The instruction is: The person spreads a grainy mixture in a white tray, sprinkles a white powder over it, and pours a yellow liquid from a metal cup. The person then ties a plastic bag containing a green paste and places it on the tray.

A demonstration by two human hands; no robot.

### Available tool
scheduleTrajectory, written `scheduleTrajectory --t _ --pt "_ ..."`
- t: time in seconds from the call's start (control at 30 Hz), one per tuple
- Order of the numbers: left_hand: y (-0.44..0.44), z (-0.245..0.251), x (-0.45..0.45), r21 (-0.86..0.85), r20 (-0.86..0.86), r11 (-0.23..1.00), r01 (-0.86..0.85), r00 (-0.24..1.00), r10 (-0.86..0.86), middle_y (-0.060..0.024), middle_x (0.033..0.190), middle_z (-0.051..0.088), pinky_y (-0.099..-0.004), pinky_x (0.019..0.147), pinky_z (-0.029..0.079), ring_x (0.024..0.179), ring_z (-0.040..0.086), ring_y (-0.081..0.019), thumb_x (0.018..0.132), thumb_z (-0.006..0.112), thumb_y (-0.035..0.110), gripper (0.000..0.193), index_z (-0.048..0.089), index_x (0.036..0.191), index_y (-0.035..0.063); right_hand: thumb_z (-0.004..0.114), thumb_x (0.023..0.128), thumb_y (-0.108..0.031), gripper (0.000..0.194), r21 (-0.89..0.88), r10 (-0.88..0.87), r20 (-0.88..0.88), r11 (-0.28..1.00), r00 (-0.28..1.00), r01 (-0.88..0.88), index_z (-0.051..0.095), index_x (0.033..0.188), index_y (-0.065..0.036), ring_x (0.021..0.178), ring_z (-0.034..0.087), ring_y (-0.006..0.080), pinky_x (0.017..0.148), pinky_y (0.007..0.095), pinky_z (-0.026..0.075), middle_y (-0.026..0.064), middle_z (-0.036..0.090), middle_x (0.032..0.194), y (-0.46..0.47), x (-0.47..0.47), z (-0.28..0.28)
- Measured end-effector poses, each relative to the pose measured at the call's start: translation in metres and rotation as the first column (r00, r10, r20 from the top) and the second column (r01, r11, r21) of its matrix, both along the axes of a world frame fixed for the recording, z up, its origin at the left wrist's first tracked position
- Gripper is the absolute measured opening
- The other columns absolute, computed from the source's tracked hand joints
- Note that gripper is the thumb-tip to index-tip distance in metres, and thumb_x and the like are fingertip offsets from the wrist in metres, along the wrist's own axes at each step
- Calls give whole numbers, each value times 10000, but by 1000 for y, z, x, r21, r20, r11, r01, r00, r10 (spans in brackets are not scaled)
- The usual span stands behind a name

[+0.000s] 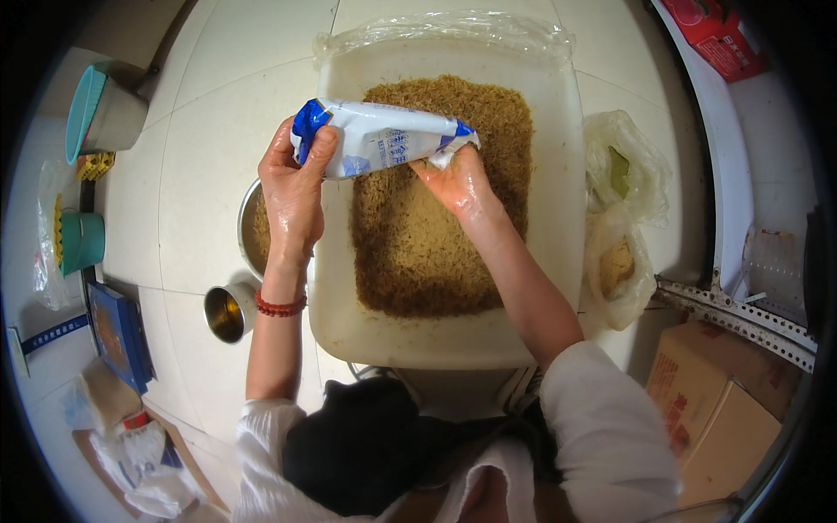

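Note:
My left hand grips the blue end of a white and blue plastic packet, which lies nearly level and bears writing. Under the packet's other end, my right hand is cupped and holds some white granular stuff by the packet's corner. Below both hands is a large whitish plastic tub. A thick layer of brown, shredded material covers its bottom, with a paler powdery patch in the middle. Clear plastic film is bunched along the tub's far rim. Both hands look wet.
Left of the tub are a metal bowl of brown material and a metal cup with amber liquid. Two plastic bags stand at its right. Buckets are at far left, a cardboard box and metal shelf frame at right.

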State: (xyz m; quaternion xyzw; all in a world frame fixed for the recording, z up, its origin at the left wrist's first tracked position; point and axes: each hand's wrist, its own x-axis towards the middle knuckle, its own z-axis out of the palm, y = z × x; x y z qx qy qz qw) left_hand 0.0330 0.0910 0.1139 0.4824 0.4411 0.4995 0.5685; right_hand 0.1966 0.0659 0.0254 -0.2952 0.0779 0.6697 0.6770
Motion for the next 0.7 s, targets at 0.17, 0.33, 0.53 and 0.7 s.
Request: scheduleTrajectory --t 0.17,0.33,0.53,0.7 --pt "1 4 1 26 -24 999 -20 1000 21 13 867 570 -203 719 419 778 479 -53 820 655 167 243 602 1014 30 391 924 -225 286 -38 50 51 998 997 -48 459 1139 -49 1083 482 217 938 410 427 103 494 1161 -3 -5 7" --pt "0 10 1 52 -52 998 -42 998 45 14 854 573 -211 741 405 779 477 -60 835 640 223 253 613 1001 34 306 947 -218 309 -66 45 100 997 994 -39 476 1118 -24 1053 499 231 906 399 458 133 508 1130 -3 -12 8" --pt "10 -5 -5 -10 -102 991 -130 986 128 6 801 577 -218 737 397 776 474 -67 877 566 321 313 634 961 28 354 941 -211 302 1 90 35 996 995 -90 406 1202 -67 1118 455 230 970 414 408 104 457 1199 -4 -11 6" --pt "7 4 -2 32 -67 991 -127 989 129 8 759 570 -224 696 398 731 461 -59 882 551 347 337 641 917 24 358 942 -210 294 -25 67 29 997 997 -67 410 1193 -66 1101 467 227 950 414 427 103 466 1177 -2 -12 -5"
